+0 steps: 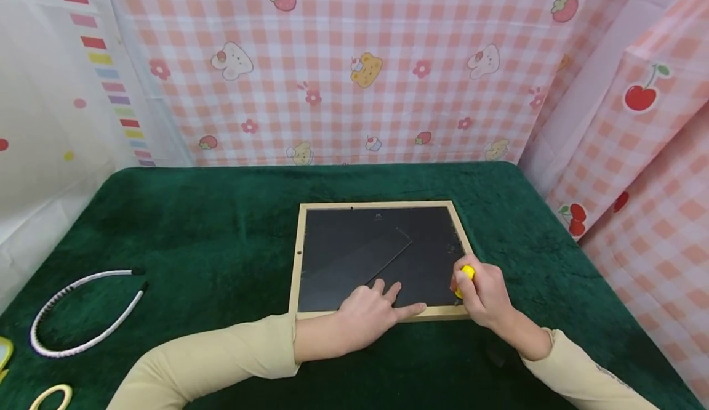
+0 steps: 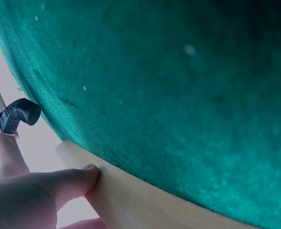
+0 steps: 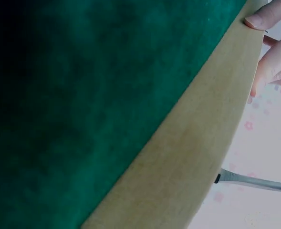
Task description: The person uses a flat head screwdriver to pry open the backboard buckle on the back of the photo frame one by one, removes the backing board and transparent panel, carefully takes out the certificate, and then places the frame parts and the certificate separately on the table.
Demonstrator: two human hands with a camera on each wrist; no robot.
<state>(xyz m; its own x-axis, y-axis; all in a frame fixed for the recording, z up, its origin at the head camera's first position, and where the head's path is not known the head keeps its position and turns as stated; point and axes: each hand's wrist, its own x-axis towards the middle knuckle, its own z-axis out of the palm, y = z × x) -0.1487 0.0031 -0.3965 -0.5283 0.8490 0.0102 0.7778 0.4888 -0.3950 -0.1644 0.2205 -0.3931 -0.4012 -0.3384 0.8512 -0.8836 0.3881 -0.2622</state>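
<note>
A wooden picture frame (image 1: 295,274) lies back side up on the green cloth, its black backing board (image 1: 343,244) showing with a thin stand line across it. My left hand (image 1: 368,314) rests with spread fingers on the board and the near rail; in the left wrist view its thumb (image 2: 80,183) presses the wooden edge. At the near right corner, my right hand (image 1: 484,290) grips a yellow-handled screwdriver (image 1: 467,273), tip down by the inner edge. The right wrist view shows its flat metal shaft (image 3: 252,181) with a dark tip against the frame.
A white hoop with dark ends, like a headband (image 1: 77,349), lies on the left of the green-covered table (image 1: 194,231). Nearer the front left corner are a pale yellow loop (image 1: 68,393) and a yellow-edged object (image 1: 4,351). Checked pink curtains (image 1: 332,40) hang behind and at right.
</note>
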